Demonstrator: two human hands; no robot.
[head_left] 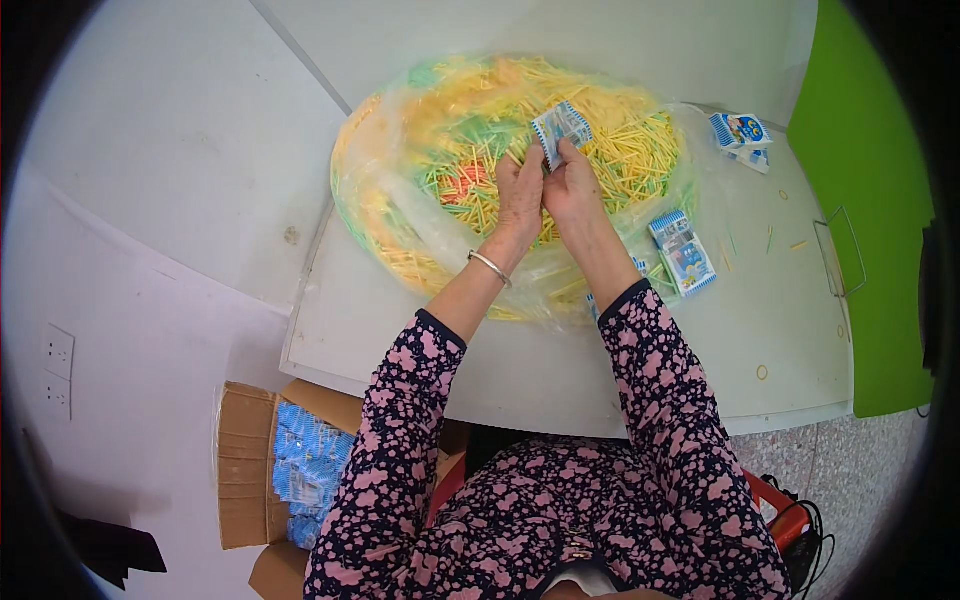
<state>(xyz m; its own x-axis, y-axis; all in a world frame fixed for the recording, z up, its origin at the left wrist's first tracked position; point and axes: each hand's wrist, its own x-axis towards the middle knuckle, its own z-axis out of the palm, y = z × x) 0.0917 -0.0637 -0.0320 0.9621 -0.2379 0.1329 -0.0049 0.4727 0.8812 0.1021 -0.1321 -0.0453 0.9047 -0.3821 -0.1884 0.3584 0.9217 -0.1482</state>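
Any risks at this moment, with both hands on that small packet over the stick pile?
1. The small blue-and-white packet is pinched only at its lower end by the left hand and right hand; it may slip into the heap of coloured sticks.
2. Loose sticks on the white table may roll off.

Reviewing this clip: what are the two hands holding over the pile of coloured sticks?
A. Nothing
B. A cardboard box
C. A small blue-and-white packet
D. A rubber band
C: the left hand and right hand meet above the clear bag of sticks, and their fingers pinch a small blue-and-white packet between them.
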